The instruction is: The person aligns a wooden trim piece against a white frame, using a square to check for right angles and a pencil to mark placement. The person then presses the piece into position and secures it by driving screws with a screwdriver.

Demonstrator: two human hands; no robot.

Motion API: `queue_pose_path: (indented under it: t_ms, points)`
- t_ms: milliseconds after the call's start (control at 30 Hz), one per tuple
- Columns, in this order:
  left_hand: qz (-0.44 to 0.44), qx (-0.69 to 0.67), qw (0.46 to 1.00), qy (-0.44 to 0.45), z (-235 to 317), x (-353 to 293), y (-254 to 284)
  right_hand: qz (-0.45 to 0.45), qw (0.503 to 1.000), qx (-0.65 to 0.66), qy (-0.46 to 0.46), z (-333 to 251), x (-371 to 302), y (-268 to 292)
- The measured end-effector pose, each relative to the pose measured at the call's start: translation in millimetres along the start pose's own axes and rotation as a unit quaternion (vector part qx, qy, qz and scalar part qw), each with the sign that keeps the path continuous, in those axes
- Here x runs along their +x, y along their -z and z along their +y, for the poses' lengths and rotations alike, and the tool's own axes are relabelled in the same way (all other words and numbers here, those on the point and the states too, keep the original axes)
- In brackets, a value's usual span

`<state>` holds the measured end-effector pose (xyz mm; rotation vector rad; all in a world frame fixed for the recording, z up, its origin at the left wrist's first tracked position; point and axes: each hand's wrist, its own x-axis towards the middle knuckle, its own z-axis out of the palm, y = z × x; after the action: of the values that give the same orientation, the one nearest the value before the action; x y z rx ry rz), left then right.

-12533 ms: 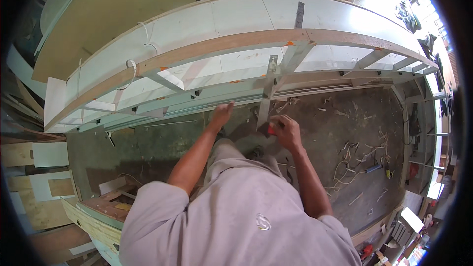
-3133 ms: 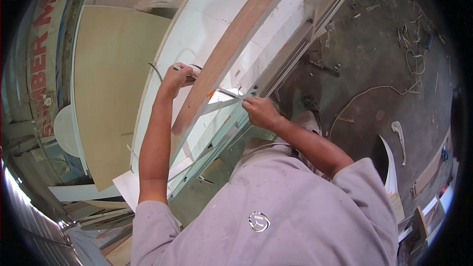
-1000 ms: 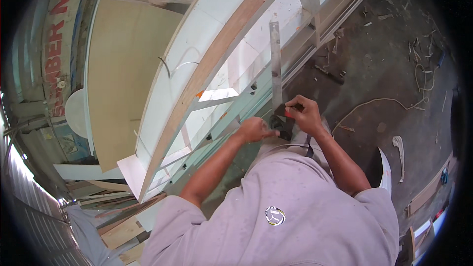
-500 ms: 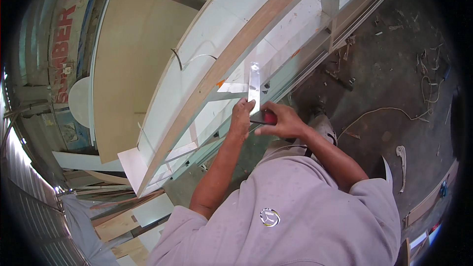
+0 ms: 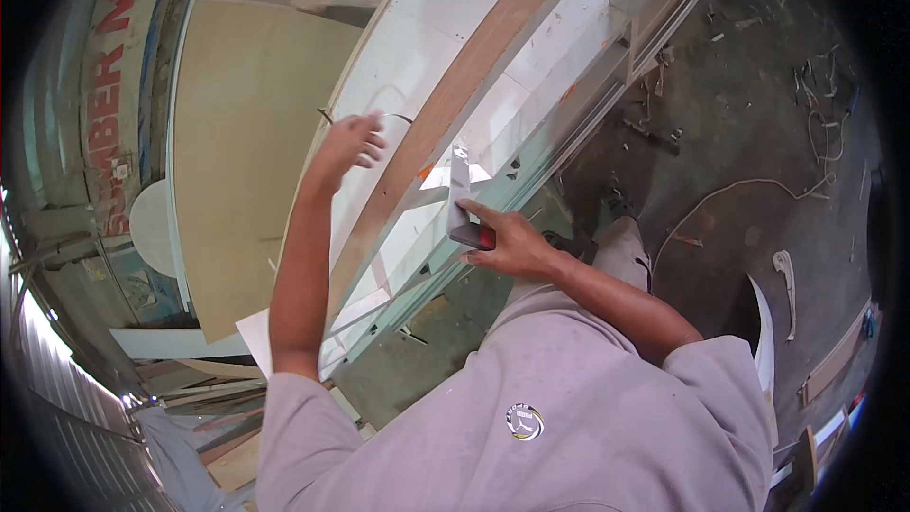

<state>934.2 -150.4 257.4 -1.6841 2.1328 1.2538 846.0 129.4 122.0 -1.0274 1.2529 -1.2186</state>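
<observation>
A flat silver metal blade (image 5: 460,185) with a black-and-red grip (image 5: 472,236) is in my right hand (image 5: 517,245). Its fingers close round the grip, and the index finger lies along the blade. The blade points away from me, over the near side of a long wooden frame with white panels (image 5: 493,47). My left hand (image 5: 353,147), slightly blurred, hovers over the frame's white panel with its fingers apart. Close by are a thin curved strip (image 5: 396,117) and the end of a dark strip (image 5: 325,116); whether the hand touches either I cannot tell.
A large tan board (image 5: 251,147) leans beyond the frame on the left. Offcuts of board (image 5: 232,465) lie at the lower left. On the concrete floor (image 5: 730,275) to the right are a pale cord (image 5: 725,187) and scattered scraps.
My left hand has let go of the blade and moved up and left, over the frame. My right hand, still holding the grip, has shifted slightly left. The view has moved a little.
</observation>
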Motion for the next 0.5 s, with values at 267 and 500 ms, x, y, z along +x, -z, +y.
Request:
queue_pose_path:
  t_ms: [267, 500]
  points:
    - [-0.274, 0.360, 0.891, -0.034, -59.6, 89.6, -111.5, -0.035, 0.998, -0.033, -0.037, 1.9, 3.9, 1.0]
    - [-0.324, 0.232, 0.917, 0.014, -25.8, 64.1, -102.8, -0.005, 0.998, -0.031, -0.057, 4.7, 7.2, -13.1]
